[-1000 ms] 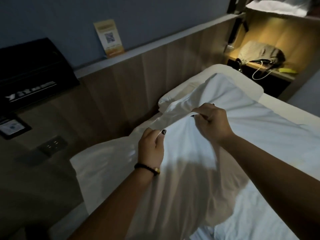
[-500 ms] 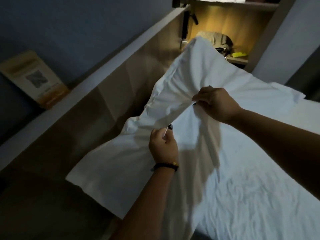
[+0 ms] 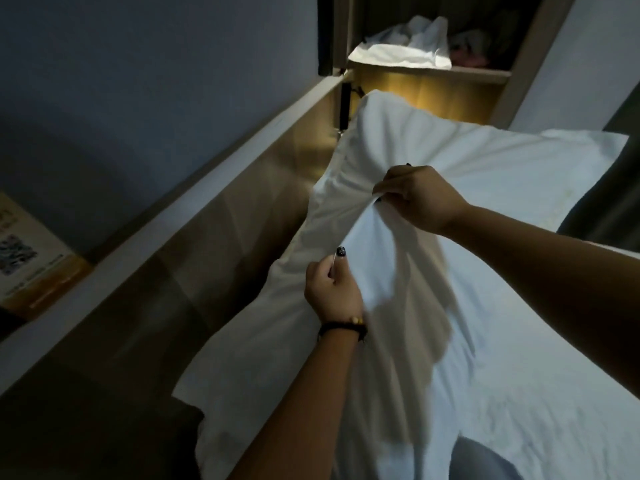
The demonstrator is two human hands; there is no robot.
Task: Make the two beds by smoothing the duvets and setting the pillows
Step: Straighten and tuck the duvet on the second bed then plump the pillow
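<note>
Hands, left (image 3: 332, 289) and right (image 3: 420, 197), pinch pillow (image 3: 485, 174), hiding lit shelf (image 3: 433, 72).

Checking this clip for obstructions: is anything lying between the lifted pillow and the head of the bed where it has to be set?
Nothing visible. Both the left hand and right hand pinch the pillow, held up beside the wooden headboard; the mattress directly beneath it is hidden.

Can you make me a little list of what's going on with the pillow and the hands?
left hand: pinches the pillow's fabric
right hand: grips the pillow's fabric higher up
pillow: white, lifted off the bed
bed: white wrinkled sheet
headboard: wooden, left of the pillow
shelf: holds crumpled white cloth
</note>
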